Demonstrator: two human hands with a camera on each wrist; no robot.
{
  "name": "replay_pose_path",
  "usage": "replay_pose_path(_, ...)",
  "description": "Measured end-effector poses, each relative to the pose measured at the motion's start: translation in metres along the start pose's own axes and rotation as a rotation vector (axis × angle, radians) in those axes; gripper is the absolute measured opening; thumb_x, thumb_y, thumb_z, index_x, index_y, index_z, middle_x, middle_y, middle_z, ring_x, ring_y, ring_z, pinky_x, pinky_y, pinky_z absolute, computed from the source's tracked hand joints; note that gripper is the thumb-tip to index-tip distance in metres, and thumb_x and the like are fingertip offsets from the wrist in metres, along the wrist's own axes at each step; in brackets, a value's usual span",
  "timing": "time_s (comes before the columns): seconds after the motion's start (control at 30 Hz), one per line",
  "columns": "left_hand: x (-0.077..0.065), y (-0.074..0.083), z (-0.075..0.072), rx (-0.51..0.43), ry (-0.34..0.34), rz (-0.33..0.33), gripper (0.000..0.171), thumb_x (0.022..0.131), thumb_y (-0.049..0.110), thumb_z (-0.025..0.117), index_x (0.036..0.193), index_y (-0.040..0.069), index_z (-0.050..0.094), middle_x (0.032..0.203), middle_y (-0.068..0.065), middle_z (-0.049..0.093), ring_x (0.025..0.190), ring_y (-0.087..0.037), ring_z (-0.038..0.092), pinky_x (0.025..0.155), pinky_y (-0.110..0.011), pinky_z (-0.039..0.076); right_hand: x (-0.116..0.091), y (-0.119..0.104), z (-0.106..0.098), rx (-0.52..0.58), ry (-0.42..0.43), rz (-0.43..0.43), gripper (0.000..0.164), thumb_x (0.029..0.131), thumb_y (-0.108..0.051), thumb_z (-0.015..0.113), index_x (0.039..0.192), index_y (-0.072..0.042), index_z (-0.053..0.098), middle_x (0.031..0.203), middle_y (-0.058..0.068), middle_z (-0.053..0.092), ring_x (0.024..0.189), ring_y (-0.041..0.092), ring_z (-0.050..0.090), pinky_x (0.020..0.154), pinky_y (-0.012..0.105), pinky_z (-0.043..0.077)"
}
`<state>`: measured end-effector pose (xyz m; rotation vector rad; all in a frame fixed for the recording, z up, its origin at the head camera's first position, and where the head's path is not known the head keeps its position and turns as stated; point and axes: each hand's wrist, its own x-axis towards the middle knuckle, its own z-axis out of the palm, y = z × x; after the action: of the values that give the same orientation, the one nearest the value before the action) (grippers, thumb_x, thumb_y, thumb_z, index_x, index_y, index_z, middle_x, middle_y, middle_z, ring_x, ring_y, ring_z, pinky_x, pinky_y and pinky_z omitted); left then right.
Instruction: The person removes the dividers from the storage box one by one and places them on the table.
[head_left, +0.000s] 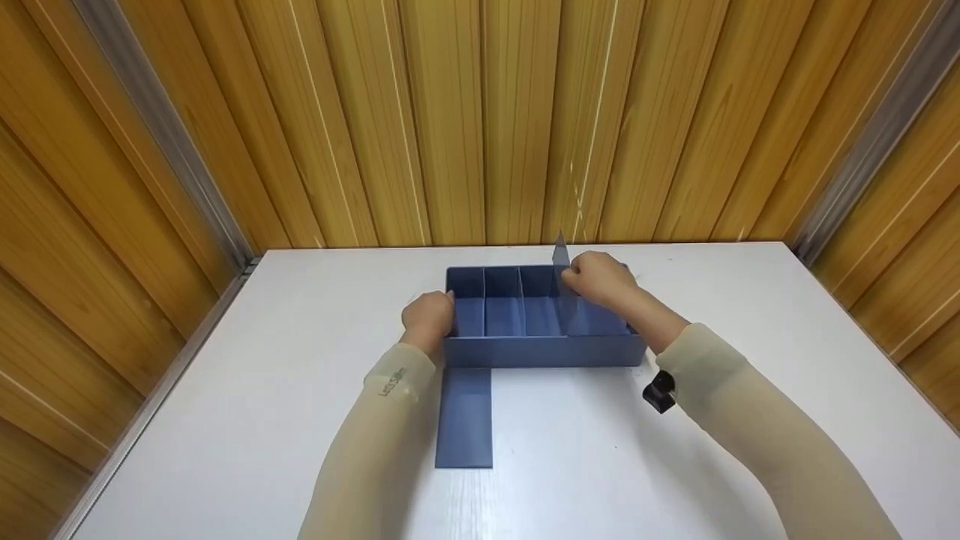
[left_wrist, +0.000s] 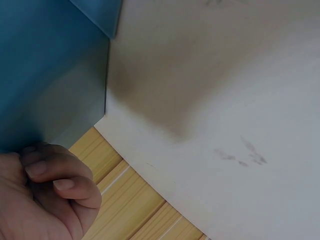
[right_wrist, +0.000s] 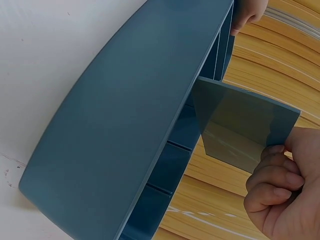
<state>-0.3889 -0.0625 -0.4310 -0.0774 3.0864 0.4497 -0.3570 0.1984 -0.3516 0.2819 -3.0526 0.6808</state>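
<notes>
From the left we see a side wall [head_left: 75, 247] of ridged, yellow-brown wood-grain panelling, then a dull grey metal rail [head_left: 180, 120] along the corner where it meets the similarly ribbed back wall [head_left: 480, 120]. The bench [head_left: 300, 375] is smooth and white, with a few dark smudges [left_wrist: 250, 157] showing in the left wrist view. A thin, cream left sleeve [head_left: 352, 465] carries small dark lettering [head_left: 391, 381] near the cuff that we read as "Let's Slim". Beyond the cuff, the left hand [head_left: 429, 315] curls its fingers against the left end of the box [head_left: 544, 351], gripping its wall. Just in front of that end, a loose panel [head_left: 465, 420] lies flat on the bench, a plain blue-grey rectangle with straight edges. The box sits toward the back of the bench, long, shallow and open-topped, its blue-grey walls smooth and slightly satiny, and two thin dividers [head_left: 521, 300] stand across its inside. To their right an upright panel [right_wrist: 245, 120], slim and flat in a similar colour, rises above the rim, pinched at its edge between the bent fingers and thumb of the right hand [head_left: 600, 279]. At the cream right cuff [head_left: 701, 360] we notice a small, shiny black piece [head_left: 660, 392].
</notes>
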Motion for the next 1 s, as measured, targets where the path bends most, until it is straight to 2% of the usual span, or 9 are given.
replay_pose_path(0.4, 0.001, 0.001, -0.001, 0.013, -0.005, 0.005, 0.055, 0.112, 0.036, 0.032, 0.103, 0.001, 0.073, 0.109, -0.017, 0.077, 0.102, -0.032, 0.075, 0.088, -0.048, 0.061, 0.001, 0.0, -0.004, 0.007, -0.007, 0.024, 0.039, 0.097, -0.014, 0.045, 0.06, -0.018, 0.035, 0.054, -0.006, 0.033, 0.054, 0.011, 0.03, 0.054, 0.026, 0.027)
replay_pose_path(0.63, 0.001, 0.001, 0.0, -0.007, -0.009, -0.002, 0.056, 0.112, 0.037, 0.032, 0.104, 0.001, 0.073, 0.112, -0.017, 0.077, 0.107, -0.032, 0.074, 0.091, -0.048, 0.06, -0.001, 0.001, -0.01, 0.037, 0.0, 0.008, 0.04, 0.099, -0.013, 0.045, 0.061, -0.017, 0.036, 0.054, -0.006, 0.033, 0.053, 0.01, 0.031, 0.054, 0.026, 0.028)
replay_pose_path(1.0, 0.001, 0.002, 0.0, -0.001, -0.002, 0.003, 0.055, 0.112, 0.036, 0.032, 0.104, 0.001, 0.074, 0.11, -0.017, 0.077, 0.104, -0.032, 0.075, 0.089, -0.048, 0.06, -0.004, -0.001, -0.023, 0.09, 0.026, -0.016, 0.04, 0.098, -0.013, 0.043, 0.059, -0.018, 0.035, 0.055, -0.007, 0.029, 0.054, 0.01, 0.028, 0.055, 0.027, 0.027)
